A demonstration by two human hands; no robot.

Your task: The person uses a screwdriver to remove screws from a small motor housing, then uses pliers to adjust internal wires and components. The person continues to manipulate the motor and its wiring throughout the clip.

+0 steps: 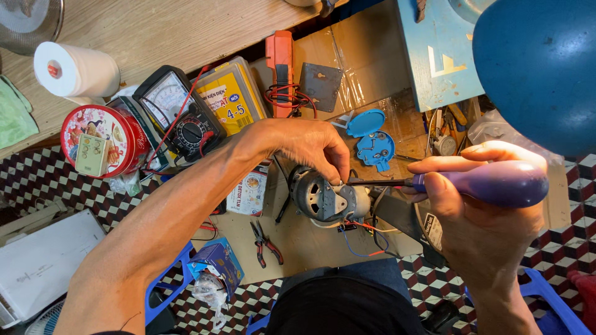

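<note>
a small grey metal electric motor (324, 197), lying mid-floor on brown cardboard (298, 239), is pinched at its top by the left hand (310, 146). a purple-handled screwdriver (478, 183) is clamped in the right hand (475, 214), tip against the motor. red-handled pliers (266, 243) lie nearby.

Left hand (313, 147) reaching across body, fingertips pinched (palm down); right hand (478, 205) fisted, thumb extended.
</note>
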